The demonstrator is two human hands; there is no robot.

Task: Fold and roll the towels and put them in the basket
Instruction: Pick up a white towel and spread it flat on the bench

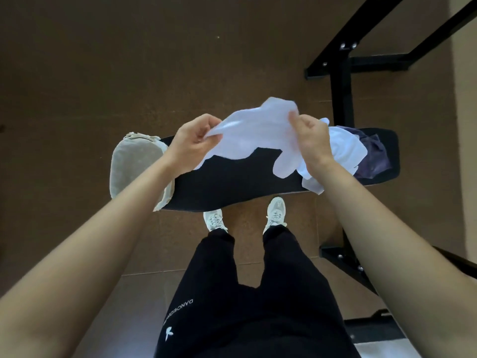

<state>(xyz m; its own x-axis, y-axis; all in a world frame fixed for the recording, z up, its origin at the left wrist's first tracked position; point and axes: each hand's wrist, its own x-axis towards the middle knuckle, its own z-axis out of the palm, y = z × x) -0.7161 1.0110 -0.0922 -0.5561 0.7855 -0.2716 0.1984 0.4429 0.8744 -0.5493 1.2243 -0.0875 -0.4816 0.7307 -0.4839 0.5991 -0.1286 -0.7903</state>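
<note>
Both hands, left [192, 142] and right [311, 140], pinch a crumpled pale-white cloth towel [255, 135] mid-frame above the black padded bench [232, 184]; beige fabric basket [134, 166] sits at its left end.

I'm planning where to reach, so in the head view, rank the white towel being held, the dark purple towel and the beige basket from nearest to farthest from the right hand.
1. White towel: gripped in the right hand.
2. Dark purple towel: bench's right end.
3. Beige basket: bench's left end.

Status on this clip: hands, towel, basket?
Left hand and right hand pinch white towel, unfolded, above bench. Basket at bench's left end. More towels right.
</note>
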